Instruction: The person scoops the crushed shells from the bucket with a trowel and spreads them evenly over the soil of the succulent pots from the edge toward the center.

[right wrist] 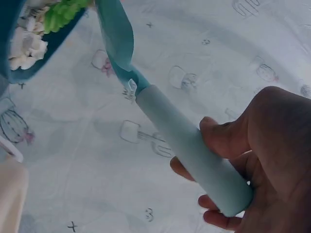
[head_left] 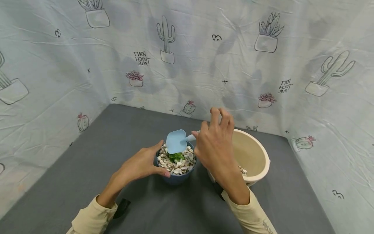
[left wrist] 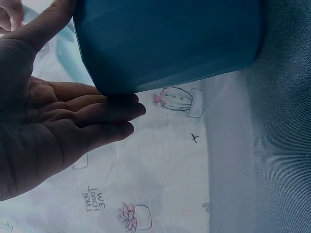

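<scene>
A blue plant pot (head_left: pixel 174 179) stands on the grey surface, filled with pale pebbles and shell-like bits (head_left: pixel 179 169) around a small green succulent (head_left: pixel 176 157). My left hand (head_left: pixel 142 163) holds the pot's left side, thumb at the front rim and fingers toward the back; the left wrist view shows those fingers (left wrist: pixel 109 114) fairly straight against its wall. My right hand (head_left: pixel 215 146) grips the grey-blue handle of a light-blue hand trowel (head_left: pixel 176 142). The trowel's blade is tilted over the pot's back edge, partly above the succulent. In the right wrist view, my thumb presses on the handle (right wrist: pixel 184 145).
A larger cream pot (head_left: pixel 255 152) stands to the right, partly behind my right forearm, with some pebbles (head_left: pixel 243 170) visible inside. Behind the grey tabletop (head_left: pixel 93 143) hangs a white cloth (head_left: pixel 193 71) printed with cacti.
</scene>
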{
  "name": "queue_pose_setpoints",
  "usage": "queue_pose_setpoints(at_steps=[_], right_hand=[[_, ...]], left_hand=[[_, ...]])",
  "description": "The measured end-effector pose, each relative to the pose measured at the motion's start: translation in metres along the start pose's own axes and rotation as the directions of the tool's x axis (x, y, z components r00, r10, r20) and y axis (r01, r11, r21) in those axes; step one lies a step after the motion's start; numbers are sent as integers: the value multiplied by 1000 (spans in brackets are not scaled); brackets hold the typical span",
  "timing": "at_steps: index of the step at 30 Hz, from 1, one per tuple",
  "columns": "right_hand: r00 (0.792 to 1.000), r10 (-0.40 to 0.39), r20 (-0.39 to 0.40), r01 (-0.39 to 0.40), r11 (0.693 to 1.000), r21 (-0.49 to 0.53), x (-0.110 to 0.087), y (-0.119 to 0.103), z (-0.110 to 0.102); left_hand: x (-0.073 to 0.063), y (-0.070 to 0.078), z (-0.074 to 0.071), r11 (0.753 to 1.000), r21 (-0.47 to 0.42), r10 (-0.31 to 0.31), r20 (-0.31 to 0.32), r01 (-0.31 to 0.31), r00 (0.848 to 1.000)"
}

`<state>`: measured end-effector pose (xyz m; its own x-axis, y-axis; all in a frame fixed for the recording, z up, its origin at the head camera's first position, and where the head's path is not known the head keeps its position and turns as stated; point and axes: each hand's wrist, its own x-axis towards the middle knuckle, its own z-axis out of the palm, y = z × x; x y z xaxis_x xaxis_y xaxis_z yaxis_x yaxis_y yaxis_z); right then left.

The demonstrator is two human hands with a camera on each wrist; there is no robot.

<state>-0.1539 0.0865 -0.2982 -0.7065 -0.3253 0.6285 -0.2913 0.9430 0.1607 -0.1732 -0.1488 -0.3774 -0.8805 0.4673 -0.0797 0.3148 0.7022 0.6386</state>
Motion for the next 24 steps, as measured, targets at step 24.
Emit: queue_pose_setpoints(at_steps=[24], right_hand=[[970,242,-17,-241,969,48,-68,138,-37]], left_hand=[[-11,40,33,974,177,-80,-313,141,946]])
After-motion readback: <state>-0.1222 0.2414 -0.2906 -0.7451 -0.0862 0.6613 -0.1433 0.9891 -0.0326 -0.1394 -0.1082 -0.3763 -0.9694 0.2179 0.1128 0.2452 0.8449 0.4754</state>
